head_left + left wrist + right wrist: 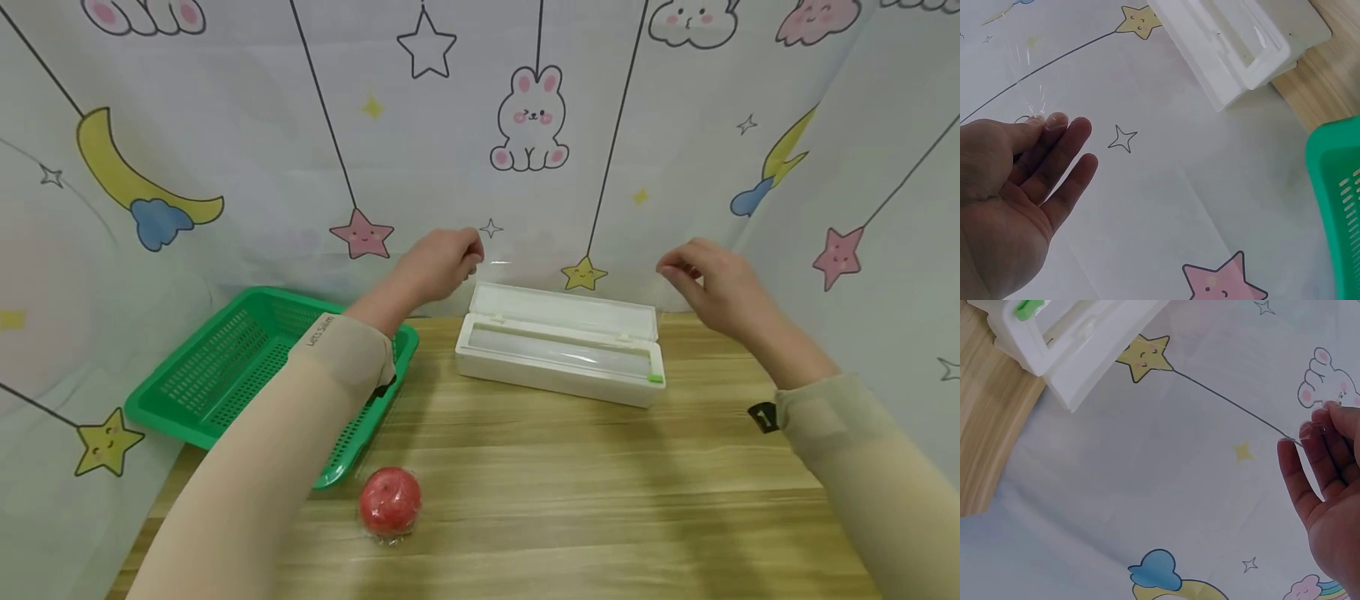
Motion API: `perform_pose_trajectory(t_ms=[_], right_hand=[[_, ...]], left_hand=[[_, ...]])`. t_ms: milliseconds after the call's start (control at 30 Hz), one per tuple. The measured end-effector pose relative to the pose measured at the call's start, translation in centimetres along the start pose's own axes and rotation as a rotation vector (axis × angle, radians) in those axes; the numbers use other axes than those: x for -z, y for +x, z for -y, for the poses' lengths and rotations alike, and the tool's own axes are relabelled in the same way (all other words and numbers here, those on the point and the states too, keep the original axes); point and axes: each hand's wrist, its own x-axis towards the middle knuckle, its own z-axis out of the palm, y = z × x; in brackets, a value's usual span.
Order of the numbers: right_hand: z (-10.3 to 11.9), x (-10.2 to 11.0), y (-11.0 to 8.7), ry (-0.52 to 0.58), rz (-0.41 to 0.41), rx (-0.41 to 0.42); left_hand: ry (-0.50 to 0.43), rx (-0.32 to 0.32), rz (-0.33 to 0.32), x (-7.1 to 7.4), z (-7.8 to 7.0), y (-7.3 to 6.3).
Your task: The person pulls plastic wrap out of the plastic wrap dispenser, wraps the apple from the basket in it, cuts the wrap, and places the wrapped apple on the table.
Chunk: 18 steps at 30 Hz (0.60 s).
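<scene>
Between thumb and fingertips, my left hand (444, 262) pinches a clear, creased piece of plastic wrap (1039, 103). My right hand (716, 283) pinches clear wrap too, seen at its fingertips in the right wrist view. Both hands are raised above the white wrap dispenser box (555, 383), one to each side. Its lid (562, 312) stands open at the back, and a roll of film (558, 348) lies inside. The film between the hands is nearly invisible, so its full outline cannot be made out. A wrapped round red fruit (390, 502) sits on the table, front left.
A green plastic basket (161, 408) stands at the left, partly behind my left forearm. The wooden table (570, 492) meets a white printed cloth (465, 150) at the back and sides. A small green piece (656, 378) sits at the box's right end.
</scene>
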Motion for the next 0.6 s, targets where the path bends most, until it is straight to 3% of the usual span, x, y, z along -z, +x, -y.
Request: perform_pose_trajectory(t_ms=[333,600], right_hand=[[1.0,2.3,1.0,-0.013,0.002,-0.034],[1.6,3.9,1.4,-0.027,-0.103,0.032]], left_hand=[[-0.017,0.001,0.001,2.7,-1.0,-0.4],[-0.041,-0.048,-0.041,4.9,-1.7,-1.1]])
